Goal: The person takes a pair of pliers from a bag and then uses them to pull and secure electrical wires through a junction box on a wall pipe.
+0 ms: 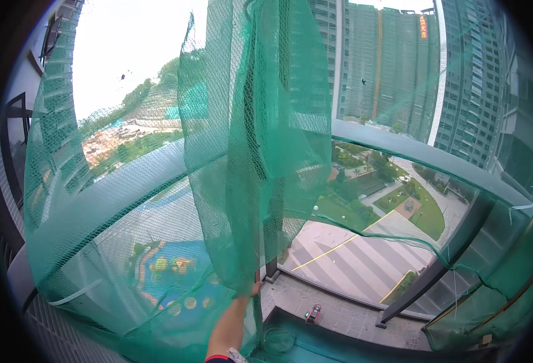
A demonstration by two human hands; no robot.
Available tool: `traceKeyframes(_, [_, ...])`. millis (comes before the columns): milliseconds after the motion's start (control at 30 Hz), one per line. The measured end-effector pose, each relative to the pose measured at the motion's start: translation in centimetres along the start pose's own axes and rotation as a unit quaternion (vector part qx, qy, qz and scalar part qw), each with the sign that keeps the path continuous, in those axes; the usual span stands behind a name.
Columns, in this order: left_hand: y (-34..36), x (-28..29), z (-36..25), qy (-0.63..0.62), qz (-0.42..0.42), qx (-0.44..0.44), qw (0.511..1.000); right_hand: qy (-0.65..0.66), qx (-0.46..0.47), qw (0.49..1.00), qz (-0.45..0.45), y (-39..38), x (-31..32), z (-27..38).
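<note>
Green netting (pixel 300 130) hung from twelve o'clock down to the left hand (pixel 248 291) at six, fingers half-hidden, grip couldn't be told; tugging probably risked snagging it on the grey rail (pixel 393 139) at two.

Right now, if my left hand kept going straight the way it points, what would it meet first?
Probably the hanging green net: your left hand already looks right up against its lower edge, though depth there is hard to judge.
</note>
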State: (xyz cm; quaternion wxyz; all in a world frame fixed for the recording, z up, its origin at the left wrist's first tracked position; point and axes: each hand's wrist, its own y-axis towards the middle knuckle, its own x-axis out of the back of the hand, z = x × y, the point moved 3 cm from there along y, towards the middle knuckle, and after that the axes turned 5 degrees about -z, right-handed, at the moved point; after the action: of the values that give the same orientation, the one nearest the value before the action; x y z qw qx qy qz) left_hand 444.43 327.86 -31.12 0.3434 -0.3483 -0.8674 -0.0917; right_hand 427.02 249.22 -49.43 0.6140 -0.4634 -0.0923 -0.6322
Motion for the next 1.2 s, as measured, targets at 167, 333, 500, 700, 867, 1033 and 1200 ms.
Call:
traceKeyframes(167, [0.9, -3.1, -2.7, -0.041, 0.021, 0.028, 0.999, -0.034, -0.009, 0.999, -0.026, 1.3, 0.8, -1.7])
traceKeyframes(333, [-0.8, -3.1, -2.3, -0.075, 0.02, 0.064, 0.995, -0.076, 0.031, 0.996, -0.027, 3.2, 1.4, -1.6])
traceKeyframes(500, [-4.1, -2.0, -0.9, -0.11, -0.017, 0.083, 0.99, 0.057, -0.04, 0.996, 0.053, 1.8, 1.1, 1.9])
traceKeyframes(700, [-14.4, -8.3, 0.0, -0.054, -0.133, -0.02, 0.989, 0.069, -0.118, 0.969, 0.204, 8.2, -1.4, 3.3])
traceKeyframes(867, [-29.1, -14.4, 11.1, -0.115, 0.093, 0.03, 0.989, 0.005, -0.026, 0.975, 0.22, 6.5, 0.3, 9.2])
traceKeyframes(1033, [-52.2, -16.5, 28.4, 0.087, 0.217, 0.366, 0.901, -0.033, 0.02, 0.965, 0.261, 7.5, 0.3, 12.4])
traceKeyframes(1200, [-71.7, -12.5, 33.0, 0.087, 0.16, 0.504, 0.844, -0.13, 0.052, 0.934, 0.329, 10.8, -1.1, 10.6])
